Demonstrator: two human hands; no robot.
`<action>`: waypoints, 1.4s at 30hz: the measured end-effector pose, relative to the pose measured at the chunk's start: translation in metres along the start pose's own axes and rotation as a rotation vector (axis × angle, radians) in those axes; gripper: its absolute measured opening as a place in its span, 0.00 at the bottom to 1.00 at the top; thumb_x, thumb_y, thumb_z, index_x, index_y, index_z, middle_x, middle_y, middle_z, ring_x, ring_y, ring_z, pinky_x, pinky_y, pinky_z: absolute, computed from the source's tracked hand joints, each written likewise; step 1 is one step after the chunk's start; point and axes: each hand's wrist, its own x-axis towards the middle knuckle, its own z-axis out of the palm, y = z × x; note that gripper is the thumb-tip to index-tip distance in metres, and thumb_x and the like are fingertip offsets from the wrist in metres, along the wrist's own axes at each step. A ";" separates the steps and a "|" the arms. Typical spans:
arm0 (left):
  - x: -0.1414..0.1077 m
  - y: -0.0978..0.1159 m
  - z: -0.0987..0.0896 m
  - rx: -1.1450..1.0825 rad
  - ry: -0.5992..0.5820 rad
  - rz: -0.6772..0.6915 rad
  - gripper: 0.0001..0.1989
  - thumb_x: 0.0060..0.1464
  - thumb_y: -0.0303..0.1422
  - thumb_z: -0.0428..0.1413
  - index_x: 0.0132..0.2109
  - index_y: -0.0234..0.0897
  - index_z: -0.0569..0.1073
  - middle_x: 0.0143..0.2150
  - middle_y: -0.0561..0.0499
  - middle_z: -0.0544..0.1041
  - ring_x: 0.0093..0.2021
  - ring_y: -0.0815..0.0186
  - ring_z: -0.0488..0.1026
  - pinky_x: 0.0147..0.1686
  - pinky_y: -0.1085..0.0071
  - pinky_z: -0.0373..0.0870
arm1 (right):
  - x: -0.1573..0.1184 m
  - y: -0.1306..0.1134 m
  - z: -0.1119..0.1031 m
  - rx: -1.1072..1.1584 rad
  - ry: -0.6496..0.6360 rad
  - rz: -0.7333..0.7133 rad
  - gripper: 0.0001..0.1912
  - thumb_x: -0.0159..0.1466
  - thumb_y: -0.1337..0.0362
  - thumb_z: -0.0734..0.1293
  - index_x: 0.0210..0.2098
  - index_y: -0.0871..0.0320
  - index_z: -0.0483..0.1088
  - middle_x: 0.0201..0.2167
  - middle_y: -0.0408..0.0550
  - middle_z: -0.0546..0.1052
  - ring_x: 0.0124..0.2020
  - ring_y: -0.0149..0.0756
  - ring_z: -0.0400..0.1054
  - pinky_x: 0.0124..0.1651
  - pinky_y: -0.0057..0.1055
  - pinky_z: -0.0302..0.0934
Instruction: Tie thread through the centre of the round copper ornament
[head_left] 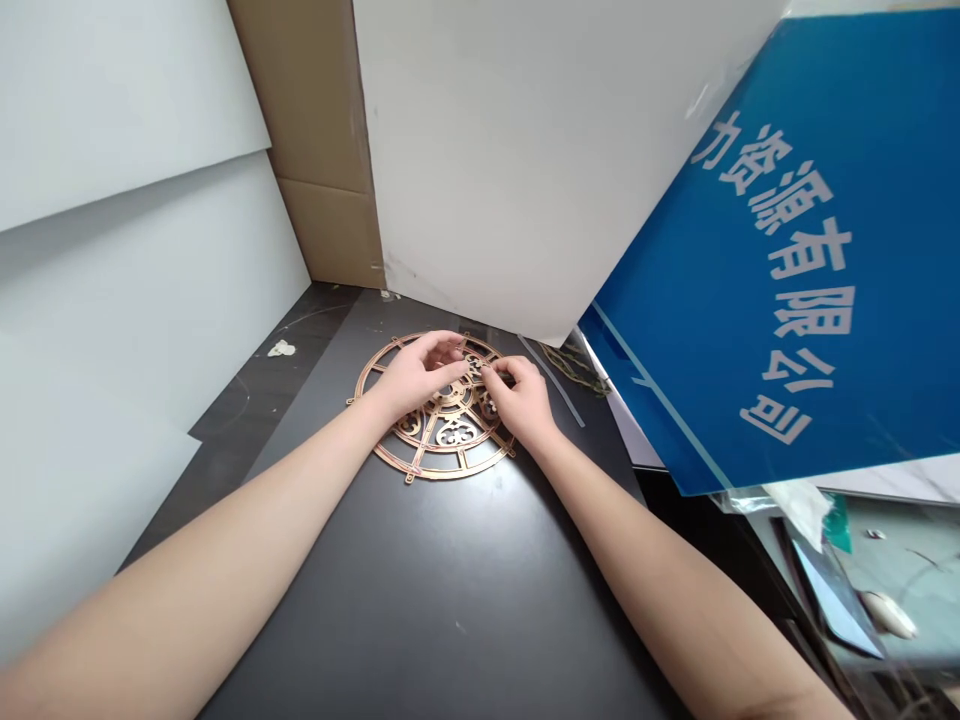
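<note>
A round copper-coloured openwork panel (460, 462), with rings, spokes and scrolled cut-outs, lies flat on a dark grey board (420, 590). My left hand (420, 375) rests over its upper left part. The fingers are bent, with a gap between them and the thumb, and nothing shows in that gap. Over the panel's right side is my right hand (523, 402). Its thumb and fingers are drawn together near a scrolled cut-out, and whatever they hold is hidden. Both hands cover parts of the panel.
White boards (135, 330) stand at the left, beside brown cardboard (322, 150). A white panel (510, 150) rises behind. A blue sign (720, 300) leans at the right. Near the panel lie a thin grey strip (559, 385) and a white scrap (282, 348).
</note>
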 end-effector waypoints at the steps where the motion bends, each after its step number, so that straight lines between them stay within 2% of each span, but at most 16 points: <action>1: -0.001 0.000 0.001 0.056 -0.030 0.000 0.37 0.51 0.49 0.68 0.63 0.36 0.72 0.54 0.45 0.76 0.50 0.75 0.75 0.49 0.82 0.72 | 0.000 0.001 0.000 0.016 0.008 -0.015 0.20 0.67 0.46 0.65 0.37 0.57 0.76 0.43 0.47 0.77 0.48 0.33 0.67 0.57 0.33 0.59; 3: -0.002 -0.001 0.002 0.122 -0.098 -0.015 0.36 0.52 0.47 0.67 0.65 0.38 0.71 0.52 0.46 0.76 0.48 0.76 0.74 0.48 0.82 0.71 | -0.001 0.002 0.000 0.043 0.021 -0.041 0.20 0.67 0.46 0.64 0.38 0.56 0.76 0.43 0.46 0.78 0.48 0.32 0.68 0.57 0.32 0.59; 5: -0.003 -0.001 0.002 0.139 -0.130 -0.031 0.34 0.56 0.46 0.64 0.66 0.38 0.70 0.48 0.47 0.76 0.41 0.78 0.73 0.43 0.83 0.69 | -0.002 0.003 0.000 0.068 0.032 -0.052 0.21 0.67 0.45 0.64 0.39 0.57 0.76 0.43 0.46 0.78 0.48 0.32 0.68 0.56 0.32 0.59; 7: -0.003 -0.003 0.002 0.144 -0.092 -0.027 0.32 0.59 0.46 0.61 0.66 0.36 0.70 0.44 0.47 0.76 0.37 0.79 0.70 0.39 0.83 0.66 | -0.002 0.003 0.001 0.098 0.045 -0.048 0.21 0.67 0.45 0.65 0.39 0.58 0.76 0.42 0.47 0.78 0.47 0.32 0.68 0.55 0.32 0.59; 10: -0.002 -0.005 0.001 0.110 0.016 -0.001 0.29 0.61 0.45 0.57 0.64 0.35 0.71 0.41 0.48 0.75 0.36 0.79 0.69 0.37 0.84 0.65 | -0.001 0.005 0.002 0.164 0.064 -0.011 0.22 0.66 0.45 0.65 0.40 0.59 0.76 0.41 0.47 0.78 0.43 0.31 0.69 0.52 0.30 0.61; 13: -0.002 -0.004 0.001 0.076 0.047 -0.021 0.27 0.61 0.43 0.56 0.63 0.35 0.70 0.36 0.50 0.73 0.31 0.81 0.65 0.33 0.84 0.62 | 0.000 0.006 0.004 0.243 0.077 0.055 0.23 0.65 0.44 0.66 0.42 0.60 0.75 0.39 0.47 0.78 0.40 0.29 0.68 0.47 0.28 0.62; 15: -0.004 -0.001 0.001 0.057 0.048 -0.038 0.27 0.60 0.42 0.57 0.63 0.34 0.69 0.35 0.51 0.72 0.30 0.82 0.63 0.32 0.84 0.60 | 0.000 0.006 0.005 0.286 0.088 0.094 0.24 0.64 0.44 0.66 0.41 0.61 0.74 0.38 0.47 0.77 0.37 0.28 0.67 0.44 0.27 0.61; 20: -0.004 0.002 -0.001 -0.099 0.085 -0.041 0.34 0.56 0.40 0.60 0.66 0.32 0.65 0.40 0.47 0.76 0.37 0.78 0.72 0.39 0.83 0.68 | 0.003 0.004 0.003 0.359 0.135 0.159 0.22 0.63 0.47 0.67 0.41 0.62 0.72 0.35 0.46 0.76 0.34 0.26 0.64 0.40 0.24 0.59; 26: 0.003 -0.001 -0.014 -0.400 0.139 -0.069 0.38 0.47 0.37 0.63 0.65 0.33 0.65 0.39 0.49 0.73 0.34 0.79 0.70 0.37 0.81 0.68 | 0.006 0.005 0.001 0.376 0.180 0.190 0.19 0.63 0.50 0.64 0.39 0.62 0.70 0.35 0.45 0.74 0.35 0.25 0.63 0.42 0.24 0.59; 28: 0.005 -0.002 -0.016 -0.418 0.160 -0.077 0.38 0.46 0.36 0.62 0.65 0.33 0.65 0.38 0.50 0.73 0.34 0.79 0.70 0.37 0.81 0.67 | 0.006 0.008 0.003 0.360 0.161 0.175 0.20 0.63 0.50 0.64 0.40 0.62 0.70 0.36 0.46 0.74 0.36 0.25 0.64 0.43 0.24 0.60; 32: 0.004 -0.003 -0.012 -0.288 0.166 -0.067 0.37 0.49 0.36 0.62 0.65 0.32 0.65 0.39 0.49 0.75 0.34 0.80 0.69 0.37 0.82 0.66 | 0.006 0.012 0.007 0.281 0.066 0.111 0.23 0.63 0.48 0.65 0.46 0.61 0.72 0.40 0.47 0.76 0.38 0.27 0.66 0.46 0.26 0.62; 36: 0.001 -0.001 -0.006 -0.186 0.124 -0.062 0.37 0.51 0.39 0.63 0.65 0.32 0.65 0.42 0.47 0.75 0.36 0.81 0.70 0.38 0.84 0.67 | 0.003 0.008 0.005 0.130 -0.006 0.014 0.26 0.62 0.45 0.68 0.52 0.56 0.75 0.45 0.49 0.77 0.45 0.32 0.67 0.54 0.33 0.61; 39: 0.000 -0.001 -0.005 -0.156 0.088 -0.039 0.37 0.54 0.42 0.63 0.66 0.32 0.64 0.44 0.47 0.75 0.38 0.80 0.71 0.39 0.85 0.68 | -0.001 0.001 0.002 0.045 -0.073 -0.057 0.25 0.63 0.43 0.69 0.51 0.52 0.77 0.45 0.47 0.78 0.47 0.34 0.68 0.58 0.37 0.59; 42: 0.001 -0.004 -0.005 -0.138 0.050 -0.013 0.36 0.55 0.43 0.64 0.66 0.32 0.65 0.45 0.47 0.75 0.40 0.80 0.72 0.41 0.85 0.69 | -0.002 0.000 0.003 0.007 -0.119 -0.091 0.20 0.64 0.48 0.68 0.50 0.52 0.78 0.44 0.47 0.79 0.48 0.34 0.70 0.59 0.37 0.60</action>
